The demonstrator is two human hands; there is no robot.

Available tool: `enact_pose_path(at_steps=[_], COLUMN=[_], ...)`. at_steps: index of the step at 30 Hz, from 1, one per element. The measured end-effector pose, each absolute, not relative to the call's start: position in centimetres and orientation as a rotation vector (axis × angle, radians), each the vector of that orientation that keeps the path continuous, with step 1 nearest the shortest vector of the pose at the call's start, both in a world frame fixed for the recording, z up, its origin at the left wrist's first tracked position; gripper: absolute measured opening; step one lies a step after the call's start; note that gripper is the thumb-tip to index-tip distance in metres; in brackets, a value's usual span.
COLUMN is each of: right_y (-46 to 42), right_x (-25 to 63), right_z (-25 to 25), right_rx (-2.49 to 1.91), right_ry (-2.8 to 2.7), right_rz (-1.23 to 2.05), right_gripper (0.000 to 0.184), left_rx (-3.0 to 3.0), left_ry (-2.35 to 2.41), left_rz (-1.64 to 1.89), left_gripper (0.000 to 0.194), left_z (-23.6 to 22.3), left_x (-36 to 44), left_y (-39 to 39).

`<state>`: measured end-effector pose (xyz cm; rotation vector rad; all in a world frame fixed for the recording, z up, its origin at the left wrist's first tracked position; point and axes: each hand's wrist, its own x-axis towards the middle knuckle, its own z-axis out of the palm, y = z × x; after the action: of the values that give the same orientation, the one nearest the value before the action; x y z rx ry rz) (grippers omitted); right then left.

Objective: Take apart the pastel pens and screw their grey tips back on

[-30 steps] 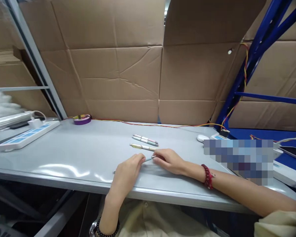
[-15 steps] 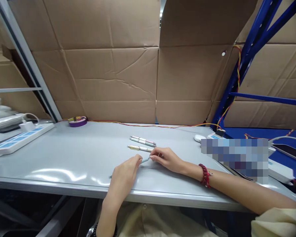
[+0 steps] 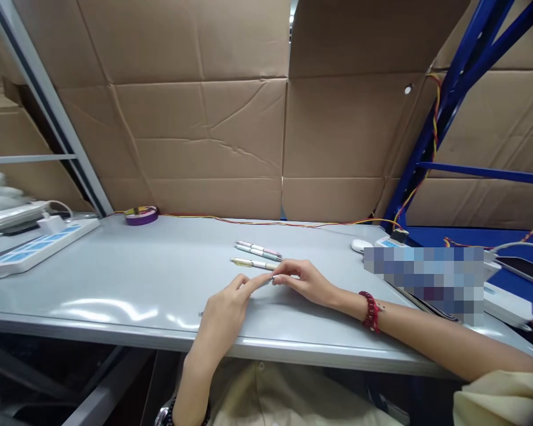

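Observation:
My left hand [image 3: 225, 310] rests on the grey table [image 3: 128, 278], wrapped round a slim pen whose rear end [image 3: 201, 313] pokes out behind the palm. Its index finger stretches along the pen toward my right hand [image 3: 304, 281]. My right hand, with a red bead bracelet at the wrist, pinches the pen's front end [image 3: 272, 280] with its fingertips. Just beyond the hands lie three more pens side by side: a yellow one [image 3: 251, 264], a teal one [image 3: 258, 254] and a pink one [image 3: 257, 247].
A white power strip [image 3: 31, 251] lies at the far left. A purple tape roll [image 3: 141, 215] and a red-yellow wire [image 3: 266, 223] run along the cardboard back wall. White devices and a blue rack [image 3: 430, 136] stand to the right.
My left index finger has slid forward along the pen until it meets my right fingertips, covering the stretch of pen that showed between the hands. Both hands stay in place.

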<state>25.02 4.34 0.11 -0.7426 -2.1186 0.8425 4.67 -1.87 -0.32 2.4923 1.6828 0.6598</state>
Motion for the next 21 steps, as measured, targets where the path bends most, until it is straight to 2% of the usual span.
enact_pose_path(at_steps=[10, 21], right_y=[4.51, 4.87], right_x=[24.99, 25.52], right_z=[-0.22, 0.75], right_rx=[-0.714, -0.735], right_ry=[-2.088, -2.241], right_rz=[0.943, 0.633], right_gripper=[0.022, 0.017], left_rx=[2.483, 2.494], left_ry=[1.689, 1.707], left_rz=[0.651, 0.675], left_gripper=[0.056, 0.057], left_z=[-0.39, -0.05], left_x=[4.61, 4.67], left_y=[-1.99, -1.95])
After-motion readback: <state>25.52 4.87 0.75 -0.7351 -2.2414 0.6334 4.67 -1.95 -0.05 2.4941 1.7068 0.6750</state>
